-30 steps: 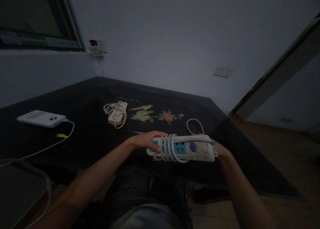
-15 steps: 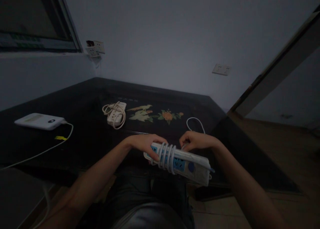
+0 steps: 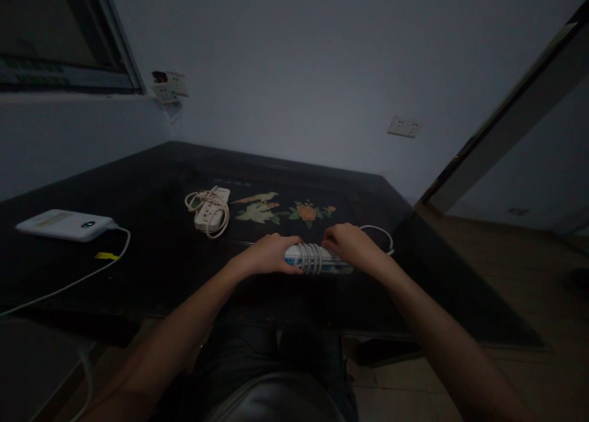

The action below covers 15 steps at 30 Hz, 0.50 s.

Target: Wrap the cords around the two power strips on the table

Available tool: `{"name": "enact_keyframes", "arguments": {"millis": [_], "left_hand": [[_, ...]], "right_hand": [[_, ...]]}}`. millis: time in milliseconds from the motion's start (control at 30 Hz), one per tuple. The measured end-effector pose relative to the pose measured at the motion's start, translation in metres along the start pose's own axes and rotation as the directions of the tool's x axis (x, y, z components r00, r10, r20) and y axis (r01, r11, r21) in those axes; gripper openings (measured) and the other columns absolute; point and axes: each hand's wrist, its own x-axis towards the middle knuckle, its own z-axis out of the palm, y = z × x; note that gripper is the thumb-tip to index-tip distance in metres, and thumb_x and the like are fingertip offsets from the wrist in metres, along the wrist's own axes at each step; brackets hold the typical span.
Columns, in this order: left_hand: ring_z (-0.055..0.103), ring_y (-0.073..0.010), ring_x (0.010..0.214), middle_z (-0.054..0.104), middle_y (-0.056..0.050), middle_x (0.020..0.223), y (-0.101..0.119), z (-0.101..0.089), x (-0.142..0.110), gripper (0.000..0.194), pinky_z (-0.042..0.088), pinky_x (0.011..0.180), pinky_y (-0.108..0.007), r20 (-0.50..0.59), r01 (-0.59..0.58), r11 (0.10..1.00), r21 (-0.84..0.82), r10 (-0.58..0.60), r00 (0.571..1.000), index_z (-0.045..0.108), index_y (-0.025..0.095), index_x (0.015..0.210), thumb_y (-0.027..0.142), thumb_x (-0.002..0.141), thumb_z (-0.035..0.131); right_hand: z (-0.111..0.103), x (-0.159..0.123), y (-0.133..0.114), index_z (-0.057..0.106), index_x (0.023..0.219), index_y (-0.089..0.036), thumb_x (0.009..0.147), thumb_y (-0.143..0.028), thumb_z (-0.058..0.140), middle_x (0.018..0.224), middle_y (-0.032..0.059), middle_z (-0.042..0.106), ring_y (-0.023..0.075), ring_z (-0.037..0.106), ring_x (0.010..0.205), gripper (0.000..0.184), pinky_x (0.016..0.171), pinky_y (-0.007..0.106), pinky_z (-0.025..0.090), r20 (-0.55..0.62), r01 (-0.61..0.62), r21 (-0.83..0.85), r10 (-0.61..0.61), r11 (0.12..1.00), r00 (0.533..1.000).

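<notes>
A white power strip (image 3: 339,265) with blue socket faces is tipped so that a narrow side shows. Several turns of its grey-white cord (image 3: 311,259) wrap around it left of the middle. My left hand (image 3: 267,254) grips the strip's left end, thumb on the near side and fingers on the far side. Just right of the turns, my right hand (image 3: 352,244) is closed with bent fingers at the strip's far edge, pinching the cord; its fingertips are partly hidden. A loose loop of the same cord (image 3: 381,230) curves out behind my right wrist.
On the black table (image 3: 151,183) lies a second white power strip (image 3: 213,212) with its cord bundled on top. To the left are a white power bank (image 3: 67,224) with a cable (image 3: 126,241) and a yellow tag (image 3: 107,256). Wall sockets (image 3: 404,126) are behind.
The strip has moved away from my body and turned, hiding most of its socket face. My right hand has come closer to the cord turns, and the loose loop has shifted right.
</notes>
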Motion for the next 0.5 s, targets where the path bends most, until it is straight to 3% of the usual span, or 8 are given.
{"name": "enact_keyframes", "arguments": {"millis": [200, 500], "left_hand": [[0.066, -0.0280, 0.087, 0.070, -0.008, 0.096, 0.004, 0.010, 0.002, 0.056, 0.044, 0.069, -0.029, -0.044, 0.062, 0.994, 0.086, -0.058, 0.997, 0.058, 0.025, 0.117, 0.048, 0.067, 0.069], [0.066, -0.0267, 0.088, 0.070, -0.007, 0.100, 0.000, 0.011, 0.006, 0.059, 0.046, 0.073, -0.030, -0.242, 0.182, 0.983, 0.002, -0.176, 0.954, 0.054, 0.024, 0.122, 0.049, 0.070, 0.067]], "right_hand": [[0.014, -0.007, -0.012, 0.070, 0.093, -0.014, 0.091, -0.023, 0.045, 0.094, 0.0160, 0.070, 0.0262, 0.066, 0.092, 0.027, 0.076, 0.033, 0.045, -0.043, -0.046, -0.003, 0.046, 0.999, 0.998], [0.029, -0.019, -0.004, 0.058, 0.124, -0.022, 0.095, -0.025, 0.038, 0.111, 0.0100, 0.068, 0.0248, 0.064, 0.100, 0.035, 0.084, 0.033, 0.046, -0.309, -0.027, 0.219, 0.095, 0.975, 0.946]]}}
